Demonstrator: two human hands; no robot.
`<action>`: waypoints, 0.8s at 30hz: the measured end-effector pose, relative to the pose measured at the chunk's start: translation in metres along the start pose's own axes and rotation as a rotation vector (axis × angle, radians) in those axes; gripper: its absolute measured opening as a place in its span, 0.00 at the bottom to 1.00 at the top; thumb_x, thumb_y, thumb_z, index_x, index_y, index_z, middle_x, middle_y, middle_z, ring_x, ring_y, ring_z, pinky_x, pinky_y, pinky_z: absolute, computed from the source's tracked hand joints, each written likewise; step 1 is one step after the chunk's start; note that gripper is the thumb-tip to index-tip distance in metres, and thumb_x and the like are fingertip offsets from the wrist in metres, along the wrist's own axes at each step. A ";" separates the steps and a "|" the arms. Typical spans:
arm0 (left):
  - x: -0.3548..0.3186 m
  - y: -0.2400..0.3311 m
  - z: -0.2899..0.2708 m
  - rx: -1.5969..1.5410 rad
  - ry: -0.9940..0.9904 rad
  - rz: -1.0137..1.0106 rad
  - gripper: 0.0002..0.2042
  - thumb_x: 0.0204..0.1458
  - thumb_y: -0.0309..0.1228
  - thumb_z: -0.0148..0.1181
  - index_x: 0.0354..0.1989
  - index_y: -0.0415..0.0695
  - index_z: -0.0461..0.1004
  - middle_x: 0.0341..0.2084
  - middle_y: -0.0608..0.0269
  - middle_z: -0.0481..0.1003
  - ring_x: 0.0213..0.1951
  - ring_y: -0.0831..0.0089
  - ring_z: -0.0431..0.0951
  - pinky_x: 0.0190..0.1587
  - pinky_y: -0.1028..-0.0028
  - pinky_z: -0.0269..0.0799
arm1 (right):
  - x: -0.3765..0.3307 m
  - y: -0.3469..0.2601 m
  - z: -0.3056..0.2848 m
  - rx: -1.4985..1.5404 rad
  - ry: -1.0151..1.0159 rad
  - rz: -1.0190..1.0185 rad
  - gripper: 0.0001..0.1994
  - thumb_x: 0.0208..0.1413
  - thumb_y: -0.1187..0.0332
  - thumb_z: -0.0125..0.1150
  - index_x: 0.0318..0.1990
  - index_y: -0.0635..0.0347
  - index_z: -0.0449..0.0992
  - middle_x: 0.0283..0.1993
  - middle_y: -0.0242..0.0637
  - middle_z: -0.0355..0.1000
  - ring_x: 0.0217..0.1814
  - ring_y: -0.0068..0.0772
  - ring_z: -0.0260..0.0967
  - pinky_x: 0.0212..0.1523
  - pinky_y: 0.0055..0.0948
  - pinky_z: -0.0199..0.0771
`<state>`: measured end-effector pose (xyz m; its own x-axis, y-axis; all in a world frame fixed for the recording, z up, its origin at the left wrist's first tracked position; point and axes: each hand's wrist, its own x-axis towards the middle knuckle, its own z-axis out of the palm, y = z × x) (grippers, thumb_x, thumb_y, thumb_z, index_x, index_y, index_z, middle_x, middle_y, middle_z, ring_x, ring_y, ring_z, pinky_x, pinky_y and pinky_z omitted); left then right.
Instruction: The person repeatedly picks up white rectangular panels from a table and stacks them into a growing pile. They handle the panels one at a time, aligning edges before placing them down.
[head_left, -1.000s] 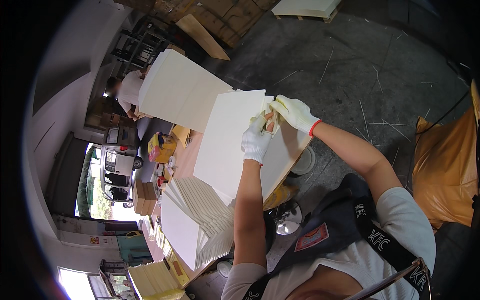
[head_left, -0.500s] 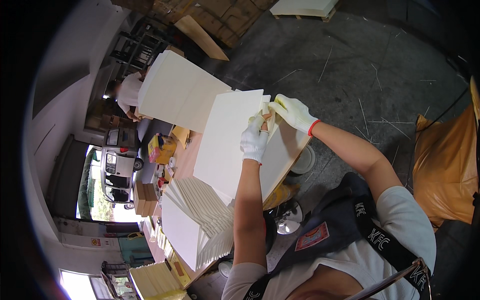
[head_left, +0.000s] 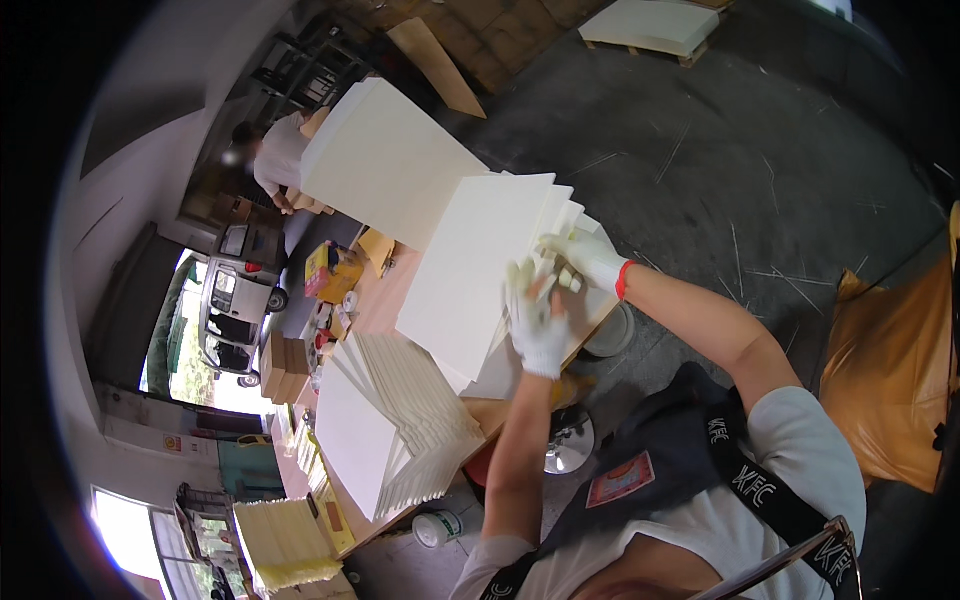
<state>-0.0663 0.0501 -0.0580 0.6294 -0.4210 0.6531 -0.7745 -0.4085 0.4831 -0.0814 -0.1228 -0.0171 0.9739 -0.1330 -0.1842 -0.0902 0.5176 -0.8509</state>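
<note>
A stack of white boards (head_left: 470, 270) lies fanned out in front of me, its right-hand edges stepped. Both my hands wear white gloves, the right one with a red cuff. My left hand (head_left: 540, 325) is over the near right edge of the stack, fingers apart and pointing up, somewhat smeared, with some skin showing at the fingers. Close beside it, my right hand (head_left: 585, 258) is at the stepped edges with its fingers curled. Whatever lies between those fingers is too small and blurred to name.
A second fanned stack of white boards (head_left: 375, 430) stands nearer on the bench (head_left: 375, 300). Beyond are a large pale board stack (head_left: 390, 160), a yellow box (head_left: 332, 272) and a person (head_left: 280, 160). An orange sheet-covered object (head_left: 890, 370) is at right; a white bucket (head_left: 437, 528) is below.
My left hand has come off the board edge, moving right and nearer, its fingers spreading. My right hand has moved slightly nearer and curled. The boards' right edges show more steps. The view has shifted.
</note>
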 end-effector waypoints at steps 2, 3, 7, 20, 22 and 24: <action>-0.057 -0.002 -0.022 -0.220 0.077 -0.179 0.21 0.56 0.27 0.61 0.58 0.38 0.73 0.59 0.51 0.74 0.64 0.53 0.71 0.65 0.60 0.68 | -0.001 0.007 0.004 -0.013 0.016 0.009 0.10 0.68 0.64 0.53 0.43 0.62 0.73 0.28 0.37 0.72 0.15 0.23 0.62 0.12 0.26 0.57; -0.074 -0.004 -0.032 -0.380 0.056 -0.394 0.20 0.57 0.29 0.59 0.59 0.38 0.72 0.59 0.51 0.73 0.64 0.53 0.70 0.65 0.59 0.68 | 0.001 0.008 0.002 0.009 0.017 0.025 0.09 0.67 0.65 0.54 0.43 0.63 0.73 0.28 0.37 0.72 0.15 0.23 0.61 0.11 0.26 0.57; -0.108 -0.008 -0.063 -1.267 0.292 -1.166 0.23 0.64 0.40 0.51 0.63 0.40 0.68 0.62 0.52 0.71 0.65 0.52 0.69 0.66 0.54 0.68 | -0.016 0.001 -0.014 0.058 0.041 -0.030 0.07 0.64 0.68 0.58 0.43 0.64 0.74 0.28 0.36 0.73 0.13 0.18 0.60 0.08 0.22 0.52; -0.136 0.058 -0.161 -1.027 0.254 -1.117 0.21 0.60 0.21 0.54 0.63 0.34 0.64 0.52 0.53 0.75 0.52 0.64 0.77 0.54 0.65 0.75 | -0.075 -0.068 -0.051 -0.325 -0.176 0.067 0.16 0.64 0.61 0.60 0.47 0.68 0.77 0.27 0.33 0.74 0.09 0.16 0.57 0.06 0.22 0.50; -0.133 0.067 -0.188 -0.958 0.432 -1.077 0.20 0.60 0.18 0.50 0.62 0.34 0.64 0.51 0.52 0.75 0.49 0.63 0.79 0.51 0.64 0.77 | -0.053 -0.062 -0.013 -0.282 -0.198 0.063 0.15 0.65 0.61 0.59 0.48 0.67 0.77 0.31 0.33 0.75 0.12 0.16 0.60 0.09 0.22 0.54; -0.139 0.061 -0.229 -0.997 0.554 -0.785 0.18 0.60 0.26 0.54 0.58 0.35 0.66 0.46 0.55 0.75 0.47 0.65 0.79 0.49 0.65 0.79 | -0.026 -0.058 0.047 -0.190 -0.401 -0.073 0.16 0.67 0.62 0.55 0.53 0.64 0.76 0.43 0.35 0.78 0.33 0.22 0.74 0.33 0.24 0.76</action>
<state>-0.2153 0.2695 0.0144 0.9919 0.1169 0.0500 -0.0985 0.4586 0.8832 -0.0918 -0.1092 0.0600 0.9795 0.1944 0.0531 -0.0185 0.3495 -0.9367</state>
